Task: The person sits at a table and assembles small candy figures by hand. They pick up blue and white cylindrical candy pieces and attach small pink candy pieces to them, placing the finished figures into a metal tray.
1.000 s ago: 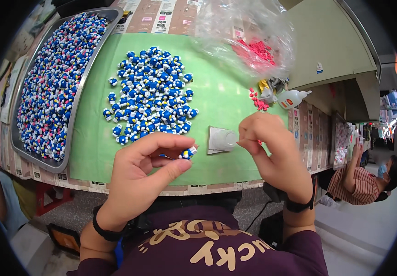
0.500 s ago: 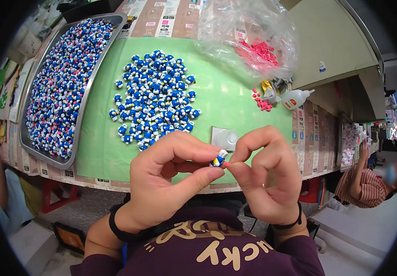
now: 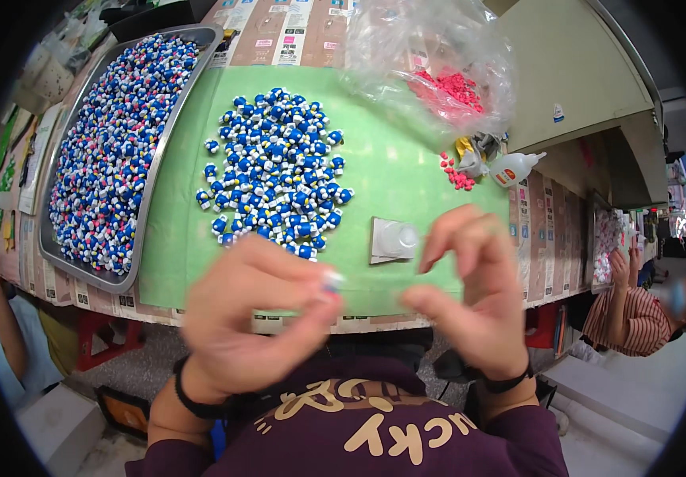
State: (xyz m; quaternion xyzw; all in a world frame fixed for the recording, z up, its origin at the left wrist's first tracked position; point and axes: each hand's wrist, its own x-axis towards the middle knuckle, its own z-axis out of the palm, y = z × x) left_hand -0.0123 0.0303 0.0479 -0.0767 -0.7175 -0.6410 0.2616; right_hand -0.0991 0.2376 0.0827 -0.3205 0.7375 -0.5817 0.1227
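My left hand pinches a small blue-and-white figurine between thumb and fingers; motion smears it, so its details are hidden. Apart from it on the right, my right hand has its fingers spread with nothing visible in them. Beyond my left hand, a heap of similar blue-and-white figurines with yellow bits lies on the green mat. Between and just past my hands stands a small translucent cup on a pale square piece.
A metal tray full of figurines with pink parts stands at left. At the back right are a clear bag of pink pieces, loose pink pieces and a white squeeze bottle. People sit at both sides, one in a striped shirt.
My hands have drawn apart. The left moved left with the figurine; the right let go of the pink part at the figurine and its fingers opened.
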